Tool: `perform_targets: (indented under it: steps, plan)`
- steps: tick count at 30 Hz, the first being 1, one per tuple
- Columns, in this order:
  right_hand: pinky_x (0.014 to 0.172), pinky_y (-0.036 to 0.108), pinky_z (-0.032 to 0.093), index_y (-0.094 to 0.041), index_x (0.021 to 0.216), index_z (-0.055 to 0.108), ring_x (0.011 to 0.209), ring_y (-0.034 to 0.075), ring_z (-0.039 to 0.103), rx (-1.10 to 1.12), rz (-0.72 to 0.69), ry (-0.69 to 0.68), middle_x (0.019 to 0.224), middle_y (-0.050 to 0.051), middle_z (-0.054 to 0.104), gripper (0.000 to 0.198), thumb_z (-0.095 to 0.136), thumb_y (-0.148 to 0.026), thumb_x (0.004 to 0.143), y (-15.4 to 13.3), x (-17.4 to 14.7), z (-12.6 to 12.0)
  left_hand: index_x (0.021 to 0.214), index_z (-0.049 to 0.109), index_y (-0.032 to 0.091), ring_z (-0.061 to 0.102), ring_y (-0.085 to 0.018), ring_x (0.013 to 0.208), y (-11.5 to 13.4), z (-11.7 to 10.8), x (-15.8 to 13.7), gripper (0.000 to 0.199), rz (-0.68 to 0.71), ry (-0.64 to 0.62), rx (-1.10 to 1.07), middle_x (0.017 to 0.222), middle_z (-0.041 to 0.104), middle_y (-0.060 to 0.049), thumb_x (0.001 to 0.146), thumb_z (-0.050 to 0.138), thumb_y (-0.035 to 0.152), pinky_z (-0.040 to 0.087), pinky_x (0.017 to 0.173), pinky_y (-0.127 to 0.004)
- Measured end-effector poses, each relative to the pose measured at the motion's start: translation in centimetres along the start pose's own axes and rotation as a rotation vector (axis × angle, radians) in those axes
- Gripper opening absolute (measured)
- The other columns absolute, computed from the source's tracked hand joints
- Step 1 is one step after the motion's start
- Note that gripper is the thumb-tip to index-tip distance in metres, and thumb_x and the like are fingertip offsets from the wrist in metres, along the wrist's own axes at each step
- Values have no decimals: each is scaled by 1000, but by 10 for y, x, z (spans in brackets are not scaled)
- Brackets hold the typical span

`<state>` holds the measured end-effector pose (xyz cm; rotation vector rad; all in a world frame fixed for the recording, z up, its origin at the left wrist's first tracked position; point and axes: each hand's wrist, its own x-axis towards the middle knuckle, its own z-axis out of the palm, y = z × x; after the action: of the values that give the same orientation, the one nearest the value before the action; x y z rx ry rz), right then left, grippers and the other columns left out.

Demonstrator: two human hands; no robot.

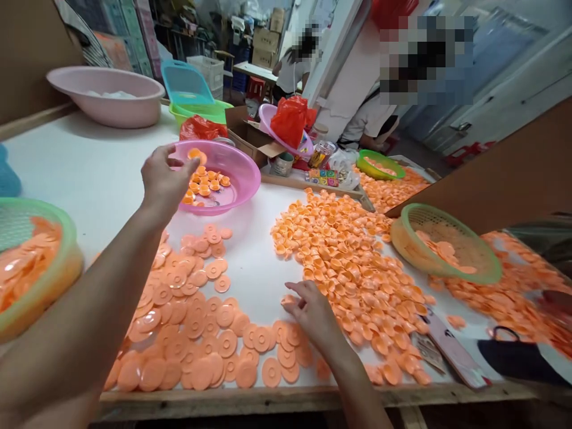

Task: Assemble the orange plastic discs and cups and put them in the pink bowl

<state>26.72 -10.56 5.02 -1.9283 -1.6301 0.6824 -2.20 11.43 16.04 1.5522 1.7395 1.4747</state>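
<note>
My left hand (163, 182) reaches over the near-left rim of a pink basin (248, 179), its fingers closed on an orange toy cup and saucer (196, 156). Inside that basin lie several small orange cups set on saucers (204, 189). Just above the table, my right hand (310, 310) pinches a small orange toy cup (289, 300), partly hidden by the fingers. A heap of loose cups (353, 256) spreads to the right of this hand. Flat round saucers (192, 325) cover the table to its left, under and beside my left forearm.
Green baskets with orange pieces stand at left (67, 238) and right (487, 262). A pale pink tub (107, 89) sits at the back left. A phone (456, 351) and a black mask (518, 360) lie at front right. Two other people are at work behind.
</note>
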Motion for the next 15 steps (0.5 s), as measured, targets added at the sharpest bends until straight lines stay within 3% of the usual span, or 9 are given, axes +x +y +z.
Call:
perform_targets:
  steps: [2, 5, 7, 11, 15]
  plan:
    - [77, 33, 51, -20, 106, 73, 75, 17, 63, -31, -2, -6, 96, 6, 64, 37, 60, -12, 72, 2, -1, 8, 97, 69, 18, 58, -13, 68, -4, -13, -2, 26, 50, -115, 69, 83, 68, -2, 76, 64, 33, 45, 63, -25]
    - [81, 34, 50, -19, 97, 75, 86, 21, 65, -68, -11, 34, 90, 7, 68, 30, 55, -9, 76, 5, 1, 16, 68, 67, 19, 55, -13, 63, -30, -16, -65, 9, 133, -682, 213, 63, 60, 1, 73, 60, 21, 40, 61, -25]
    - [80, 33, 50, -20, 92, 75, 85, 21, 66, -55, -10, 55, 87, 7, 70, 29, 51, -10, 78, 7, 2, 18, 58, 60, 19, 50, -13, 59, -53, -8, -118, 14, 188, -923, 307, 59, 54, 2, 71, 56, 15, 34, 57, -26]
    - [71, 30, 50, -20, 80, 73, 74, 19, 66, 110, 65, 105, 76, 5, 71, 19, 54, -17, 78, 6, 5, 18, 63, 58, 18, 48, -13, 63, -71, 23, -187, 17, 220, -956, 312, 74, 54, -1, 74, 48, 10, 33, 59, -26]
    - [51, 24, 43, -20, 70, 64, 49, 14, 55, 319, 206, 76, 53, -3, 58, 10, 59, -26, 76, -5, 10, 20, 70, 62, 18, 51, -12, 67, -56, 60, -205, 18, 274, -1038, 173, 77, 55, -1, 70, 49, 5, 35, 61, -24]
